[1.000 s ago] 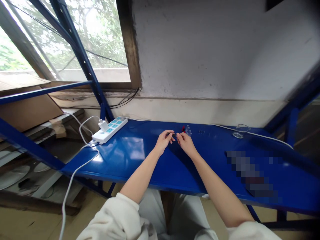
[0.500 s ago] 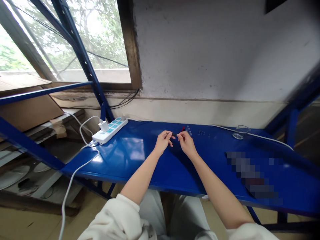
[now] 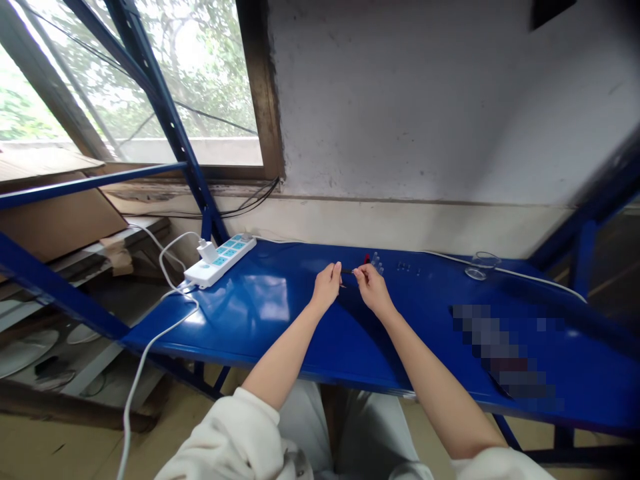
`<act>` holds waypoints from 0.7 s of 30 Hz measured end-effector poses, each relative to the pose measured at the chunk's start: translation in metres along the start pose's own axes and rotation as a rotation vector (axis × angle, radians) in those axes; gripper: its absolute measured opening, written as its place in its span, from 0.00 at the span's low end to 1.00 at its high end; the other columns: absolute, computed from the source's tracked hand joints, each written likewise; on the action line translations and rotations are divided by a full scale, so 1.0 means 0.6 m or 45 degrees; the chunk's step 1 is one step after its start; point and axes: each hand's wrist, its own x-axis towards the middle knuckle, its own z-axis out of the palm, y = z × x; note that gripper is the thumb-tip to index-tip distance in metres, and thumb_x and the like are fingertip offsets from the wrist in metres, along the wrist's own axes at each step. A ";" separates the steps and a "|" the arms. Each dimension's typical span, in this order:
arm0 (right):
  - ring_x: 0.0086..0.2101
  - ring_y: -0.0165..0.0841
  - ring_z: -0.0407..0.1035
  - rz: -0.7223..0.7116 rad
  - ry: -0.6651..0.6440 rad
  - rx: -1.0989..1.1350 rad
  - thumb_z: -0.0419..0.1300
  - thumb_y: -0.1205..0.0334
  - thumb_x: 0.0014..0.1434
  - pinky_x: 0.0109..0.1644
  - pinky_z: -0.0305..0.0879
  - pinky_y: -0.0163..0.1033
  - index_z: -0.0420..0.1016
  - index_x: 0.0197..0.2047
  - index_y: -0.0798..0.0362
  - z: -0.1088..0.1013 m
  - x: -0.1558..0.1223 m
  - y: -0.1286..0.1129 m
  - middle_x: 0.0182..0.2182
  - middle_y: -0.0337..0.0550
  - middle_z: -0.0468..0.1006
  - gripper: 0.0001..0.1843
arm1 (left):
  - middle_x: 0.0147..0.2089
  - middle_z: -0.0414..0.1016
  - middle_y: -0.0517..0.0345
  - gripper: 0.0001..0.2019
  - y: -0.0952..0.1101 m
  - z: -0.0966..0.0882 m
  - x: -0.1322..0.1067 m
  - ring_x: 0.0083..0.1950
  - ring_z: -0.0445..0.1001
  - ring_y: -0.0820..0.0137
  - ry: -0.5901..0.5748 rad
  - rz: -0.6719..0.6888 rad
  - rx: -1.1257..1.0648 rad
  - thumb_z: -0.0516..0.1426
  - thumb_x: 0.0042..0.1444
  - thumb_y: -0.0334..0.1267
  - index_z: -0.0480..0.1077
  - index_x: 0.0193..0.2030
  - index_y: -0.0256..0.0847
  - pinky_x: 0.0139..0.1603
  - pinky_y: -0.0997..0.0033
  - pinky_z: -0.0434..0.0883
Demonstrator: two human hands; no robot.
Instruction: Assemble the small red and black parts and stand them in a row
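My left hand [image 3: 327, 285] and my right hand [image 3: 372, 288] are close together over the blue shelf [image 3: 280, 320], near its back edge. Both pinch the ends of a small dark thin piece [image 3: 347, 271] held between their fingertips. Just behind my right hand lie a small red part [image 3: 367, 257] and a few clear small parts [image 3: 377, 263]. A row of tiny dark pieces [image 3: 407, 267] lies a little to the right.
A white power strip [image 3: 220, 260] with a plug and white cable [image 3: 150, 347] sits at the shelf's left back. A clear glass dish [image 3: 481, 265] stands at the right back beside a thin white wire [image 3: 540, 279]. Cardboard [image 3: 55, 220] lies left.
My hands have drawn slightly closer together, the left fingers closing more tightly on the small dark piece. Nothing else on the shelf has moved.
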 end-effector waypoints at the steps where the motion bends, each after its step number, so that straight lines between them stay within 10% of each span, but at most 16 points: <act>1: 0.23 0.29 0.61 -0.006 -0.002 0.004 0.43 0.51 0.59 0.29 0.56 0.33 0.62 0.33 0.52 0.000 0.000 -0.001 0.21 0.37 0.66 0.15 | 0.15 0.59 0.65 0.23 -0.001 0.000 0.001 0.17 0.62 0.77 0.007 -0.004 -0.012 0.41 0.57 0.53 0.59 0.21 0.39 0.24 0.77 0.60; 21: 0.28 0.33 0.68 -0.142 -0.014 -0.464 0.40 0.52 0.61 0.30 0.54 0.33 0.65 0.39 0.53 -0.001 -0.008 -0.017 0.32 0.45 0.74 0.18 | 0.13 0.58 0.64 0.20 -0.011 -0.005 0.019 0.12 0.53 0.82 -0.001 -0.485 -0.691 0.55 0.47 0.49 0.52 0.17 0.40 0.14 0.77 0.51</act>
